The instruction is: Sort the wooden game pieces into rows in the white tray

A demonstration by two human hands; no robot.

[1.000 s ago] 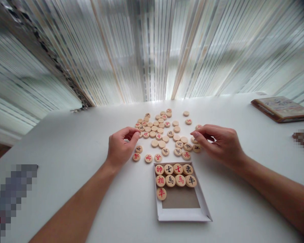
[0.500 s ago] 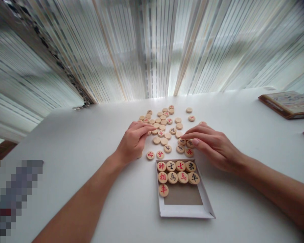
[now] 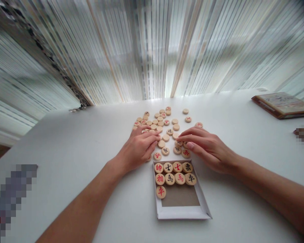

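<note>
Round wooden Chinese chess pieces (image 3: 169, 132) lie loosely in front of me, some face down, others showing red or black characters. My left hand (image 3: 139, 146) reaches over the left part of the pile, fingers stretched out and fingertips on pieces, covering several of them. At the pile's right edge, my right hand (image 3: 209, 145) has its fingers extended over a blank-sided piece (image 3: 176, 136) and dark-marked ones; neither hand lifts anything. Nearer to me is a shallow white box (image 3: 181, 212) with two full rows of pieces and a single red piece (image 3: 161, 192) in a third row.
A flat brown-edged box (image 3: 285, 104) lies at the far right of the white table (image 3: 78, 145). Striped curtains (image 3: 152, 50) hang behind the table's far edge, with a bead chain (image 3: 79, 107) at the left. Blurred-out patches sit at the left and right sides.
My left hand has moved right and further onto the pile, its fingers spreading over more pieces. My right hand stays about the same over its pieces. The whole view has shifted slightly.
</note>
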